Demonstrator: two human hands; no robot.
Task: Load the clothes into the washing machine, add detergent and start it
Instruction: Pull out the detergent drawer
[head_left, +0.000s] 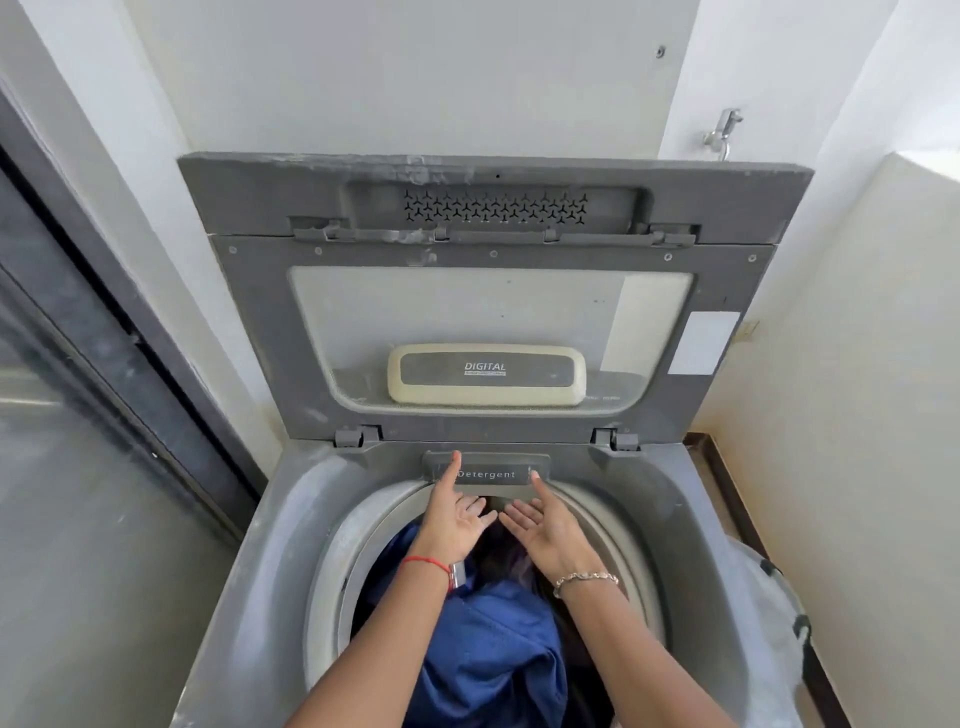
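Your left hand and right hand are open, thumbs on the drawer at the washer's back rim. Below lie clothes; the lid stands behind.

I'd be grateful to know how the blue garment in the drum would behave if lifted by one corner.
Probably floppy: the blue garment lies crumpled in soft folds inside the drum. It would likely hang and trail, perhaps dragging the darker clothes beside it. It looks thin, so probably light, though the forearms hide part of it.
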